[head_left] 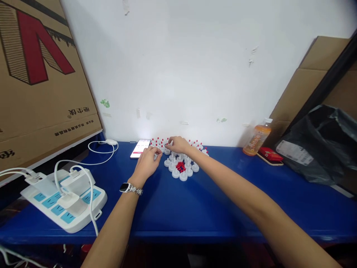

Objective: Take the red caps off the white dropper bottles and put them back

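Observation:
My left hand, with a watch on its wrist, is closed on a white plastic nozzle cap, partly hidden by the fingers. My right hand reaches across to the back row, its fingers bent in a pinch by a white cap; what they hold is hidden. White nozzle caps with red tips stand along the wall, with more behind my right forearm. In front, several white caps without red tips surround a small pile of loose red tips.
A lit phone lies left of the caps. A white power strip with plugs and cables fills the left side. On the right are an orange drink bottle, a red box on a phone, and a dark plastic bag.

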